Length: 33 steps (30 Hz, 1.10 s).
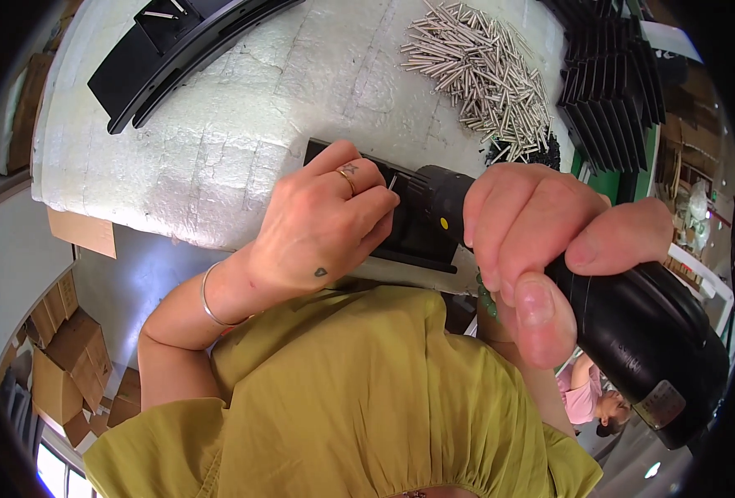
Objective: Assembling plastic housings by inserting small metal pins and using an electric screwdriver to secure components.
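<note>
Far left, below the table, you've got open cardboard boxes [73,365] stacked on the floor side. Upper left on the white-wrapped table [193,166]: a curved black bracket [123,93], set at a slant, with a couple of loose silvery pins [162,15] at its upper part. Your left hand [326,216], ring on a finger and silver bangle [206,295] at the wrist, is back-up over the near edge of the table, fingers curled in close together. Its index fingertip sits right at a thin metal pin [393,181]; thumb is hidden, so can't tell if you're pinching it. Under that hand lies a black channel-like part [417,242], slanting down to the right, roughly mid-view in front of your yellow-green top [343,390]. Your right hand [542,228] is wrapped firmly around a black power screwdriver [641,340], nose pointing left over the black channel-like part, next to your left fingertips; bit contact can't be made out. Beyond it on the table: a loose heap of metal pins [484,75], with small black pieces [543,154] at its near end, too small to identify. Right of those, black panels [606,100] stand in stacks. Lower right, a co-worker in pink [581,400] is in the background.
</note>
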{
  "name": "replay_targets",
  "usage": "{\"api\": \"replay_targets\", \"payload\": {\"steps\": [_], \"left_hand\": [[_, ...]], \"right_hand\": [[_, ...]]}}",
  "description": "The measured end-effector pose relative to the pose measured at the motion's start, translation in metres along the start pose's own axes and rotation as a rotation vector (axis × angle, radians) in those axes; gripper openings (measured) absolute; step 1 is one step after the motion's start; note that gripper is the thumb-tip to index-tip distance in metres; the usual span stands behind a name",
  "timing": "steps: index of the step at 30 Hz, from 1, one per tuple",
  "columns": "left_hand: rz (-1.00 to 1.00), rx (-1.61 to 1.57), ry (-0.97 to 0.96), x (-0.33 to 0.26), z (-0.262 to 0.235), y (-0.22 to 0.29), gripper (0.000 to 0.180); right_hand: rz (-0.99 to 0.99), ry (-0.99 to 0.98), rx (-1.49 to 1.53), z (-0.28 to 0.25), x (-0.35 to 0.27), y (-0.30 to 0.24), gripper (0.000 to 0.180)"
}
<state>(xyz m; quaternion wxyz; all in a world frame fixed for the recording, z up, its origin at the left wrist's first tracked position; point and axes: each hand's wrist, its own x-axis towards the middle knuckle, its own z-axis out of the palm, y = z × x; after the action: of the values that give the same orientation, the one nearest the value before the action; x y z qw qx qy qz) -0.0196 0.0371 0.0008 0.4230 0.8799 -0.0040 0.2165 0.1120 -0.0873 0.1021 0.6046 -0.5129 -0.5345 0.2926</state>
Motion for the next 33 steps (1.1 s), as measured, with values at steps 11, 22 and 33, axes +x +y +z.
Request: {"api": "replay_targets", "payload": {"steps": [11, 22, 33], "left_hand": [[-0.003, 0.095, -0.111, 0.003, -0.014, 0.008, 0.019], [0.04, 0.199, -0.424, 0.01, -0.003, 0.019, 0.081], [0.102, -0.16, -0.185, 0.07, 0.022, 0.0, 0.033]], "right_hand": [[-0.25, 0.307, 0.102, -0.023, -0.025, 0.006, 0.048], [-0.242, 0.774, 0.085, -0.045, -0.045, 0.033, 0.032], [-0.342, 0.582, 0.204, -0.046, -0.06, -0.003, 0.036]]}}
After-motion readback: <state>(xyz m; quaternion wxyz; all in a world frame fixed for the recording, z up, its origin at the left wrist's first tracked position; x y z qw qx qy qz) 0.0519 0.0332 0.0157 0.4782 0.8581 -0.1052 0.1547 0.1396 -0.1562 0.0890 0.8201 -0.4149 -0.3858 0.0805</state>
